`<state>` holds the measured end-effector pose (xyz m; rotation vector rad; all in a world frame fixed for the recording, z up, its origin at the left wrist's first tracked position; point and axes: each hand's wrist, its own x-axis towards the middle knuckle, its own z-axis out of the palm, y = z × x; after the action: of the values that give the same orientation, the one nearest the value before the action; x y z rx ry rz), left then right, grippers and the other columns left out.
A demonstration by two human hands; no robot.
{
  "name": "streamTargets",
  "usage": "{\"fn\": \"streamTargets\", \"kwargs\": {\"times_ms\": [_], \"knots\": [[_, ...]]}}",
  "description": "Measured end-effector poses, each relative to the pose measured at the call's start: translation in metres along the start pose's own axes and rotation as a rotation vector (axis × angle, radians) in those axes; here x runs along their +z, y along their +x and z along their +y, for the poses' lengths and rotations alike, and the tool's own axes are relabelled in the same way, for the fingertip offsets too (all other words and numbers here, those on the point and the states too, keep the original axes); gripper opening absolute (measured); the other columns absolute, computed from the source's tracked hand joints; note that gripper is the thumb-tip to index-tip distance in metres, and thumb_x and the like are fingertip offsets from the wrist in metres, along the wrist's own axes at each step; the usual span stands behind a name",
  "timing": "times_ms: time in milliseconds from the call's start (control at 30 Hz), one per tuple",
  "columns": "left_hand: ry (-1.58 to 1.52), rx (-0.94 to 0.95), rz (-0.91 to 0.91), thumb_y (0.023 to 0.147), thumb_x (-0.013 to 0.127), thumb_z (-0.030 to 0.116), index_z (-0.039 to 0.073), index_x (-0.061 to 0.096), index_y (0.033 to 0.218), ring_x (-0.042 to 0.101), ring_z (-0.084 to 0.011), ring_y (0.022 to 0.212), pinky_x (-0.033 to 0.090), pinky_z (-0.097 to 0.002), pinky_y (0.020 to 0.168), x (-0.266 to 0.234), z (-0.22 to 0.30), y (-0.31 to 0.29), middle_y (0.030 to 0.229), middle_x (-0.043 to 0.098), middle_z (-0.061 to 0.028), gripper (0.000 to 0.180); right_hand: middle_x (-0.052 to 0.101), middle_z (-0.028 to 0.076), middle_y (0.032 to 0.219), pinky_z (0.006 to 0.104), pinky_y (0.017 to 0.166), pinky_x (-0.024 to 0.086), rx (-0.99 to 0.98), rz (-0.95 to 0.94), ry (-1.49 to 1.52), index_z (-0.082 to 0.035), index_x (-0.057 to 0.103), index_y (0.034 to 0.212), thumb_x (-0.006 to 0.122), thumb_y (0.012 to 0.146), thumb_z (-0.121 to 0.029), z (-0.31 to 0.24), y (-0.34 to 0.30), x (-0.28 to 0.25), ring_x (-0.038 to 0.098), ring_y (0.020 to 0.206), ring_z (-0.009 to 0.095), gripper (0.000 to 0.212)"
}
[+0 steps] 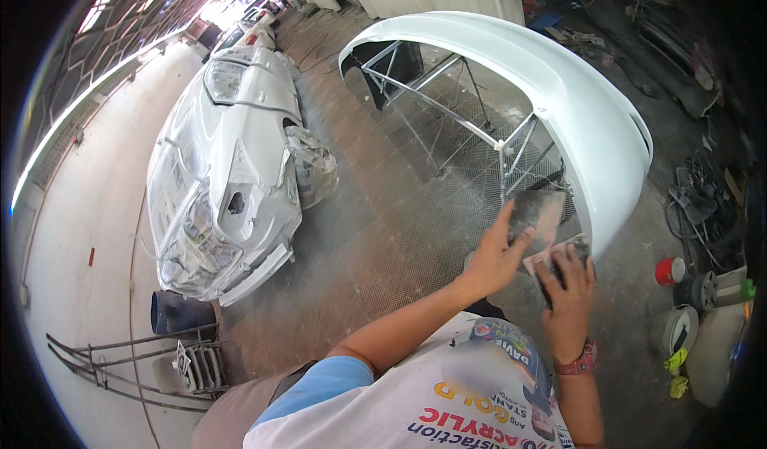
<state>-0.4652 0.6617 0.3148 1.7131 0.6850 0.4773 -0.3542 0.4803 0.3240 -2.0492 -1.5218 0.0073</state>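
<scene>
My left hand [497,251] is closed on a dark grey sheet [527,209] that looks like sandpaper, with a pinkish patch on it. Just beside it, my right hand [569,285] grips a second, pale and dark piece [557,251] of similar material, fingers curled over it. The two pieces meet or overlap between my hands; exactly where they touch is unclear. A red watch [577,359] is on my right wrist. Right beyond my hands, a white car bumper [571,73] curves away, held up on a metal frame stand [447,109].
A white car [232,153] partly masked with plastic and paper stands at left. A blue drum [180,313], a metal rack [96,369] and stacked stools [196,367] are near the left wall. Cables [695,201], a red can [669,271] and buckets [675,329] lie at right.
</scene>
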Motion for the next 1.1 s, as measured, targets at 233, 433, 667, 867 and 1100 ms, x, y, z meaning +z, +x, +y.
{"fn": "streamTargets", "kwargs": {"times_ms": [233,433,667,867,1100], "knots": [[-0.420,-0.189,0.339,0.104,0.073,0.032,-0.008,0.019,0.167,0.048,-0.0335,0.145,0.038,-0.0396,0.121,-0.021,-0.010,0.001,0.161,0.044,-0.0285,0.093,0.053,0.016,0.153,0.0680,0.126,0.027,-0.212,-0.011,0.148,-0.018,0.065,0.142,0.063,0.080,0.008,-0.024,0.013,-0.012,0.046,0.150,0.043,0.067],[-0.679,-0.304,0.270,0.101,0.075,0.021,0.003,0.017,0.170,0.063,-0.0326,0.129,0.055,-0.0482,0.107,-0.026,0.001,-0.015,0.147,0.056,-0.0243,0.093,0.044,0.023,0.157,0.0504,0.112,0.052,0.180,-0.162,0.210,-0.008,0.048,0.151,0.055,0.090,0.009,-0.008,0.016,0.034,0.051,0.142,0.047,0.065],[-0.638,-0.322,0.227,0.102,0.071,0.014,0.005,0.023,0.169,0.060,-0.0282,0.133,0.050,-0.0438,0.113,-0.033,-0.001,-0.011,0.146,0.058,-0.0168,0.084,0.055,0.019,0.149,0.0441,0.118,0.045,0.127,0.040,0.774,-0.006,0.046,0.155,0.054,0.098,0.006,-0.003,0.024,0.032,0.058,0.138,0.036,0.059],[-0.442,-0.094,0.339,0.103,0.071,0.016,0.004,0.021,0.170,0.057,-0.0270,0.136,0.048,-0.0425,0.114,-0.038,0.000,0.005,0.154,0.051,-0.0178,0.085,0.061,0.020,0.148,0.0398,0.115,0.049,0.625,0.085,1.523,-0.002,0.044,0.162,0.057,0.096,0.003,-0.009,0.025,0.043,0.062,0.137,0.031,0.067],[-0.288,-0.250,0.221,0.102,0.074,0.014,0.000,0.027,0.167,0.058,-0.0266,0.133,0.046,-0.0386,0.114,-0.044,-0.015,0.005,0.153,0.052,-0.0188,0.081,0.059,0.016,0.152,0.0497,0.124,0.039,0.255,0.236,0.504,-0.016,0.062,0.150,0.061,0.093,-0.002,0.008,0.017,0.039,0.056,0.142,0.038,0.059]]}}
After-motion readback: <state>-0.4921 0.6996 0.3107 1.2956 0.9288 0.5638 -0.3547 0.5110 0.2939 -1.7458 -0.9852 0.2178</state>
